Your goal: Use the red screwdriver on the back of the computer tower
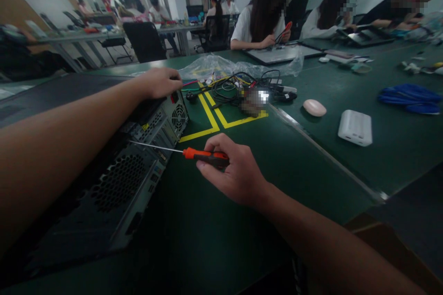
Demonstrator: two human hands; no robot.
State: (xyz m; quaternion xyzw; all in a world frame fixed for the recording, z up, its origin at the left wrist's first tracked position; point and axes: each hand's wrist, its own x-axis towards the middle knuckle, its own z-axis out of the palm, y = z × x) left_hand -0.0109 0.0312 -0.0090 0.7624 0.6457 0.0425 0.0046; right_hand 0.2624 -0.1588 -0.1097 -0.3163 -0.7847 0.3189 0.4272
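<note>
A black computer case [79, 221] lies on the left of the green table, its back panel with vents and ports turned toward the right. My left hand [161, 82] grips the far upper corner of this case, fingers bent together over the edge near the power supply's fan grille [178, 117]. Closed around the orange and black handle of a screwdriver [194, 153] is my right hand [238, 173]. The screwdriver's thin shaft points left, and its tip meets the rear edge of the case; whether it sits in a screw cannot be made out.
Beyond the case lie tangled black cables [224, 90] and clear plastic wrap [207, 65]. Yellow tape [207, 113] marks the green tabletop [297, 166]. To the right are a pink oval object [314, 108], a white box [355, 127] and a blue bundle [410, 97]. Several people sit across.
</note>
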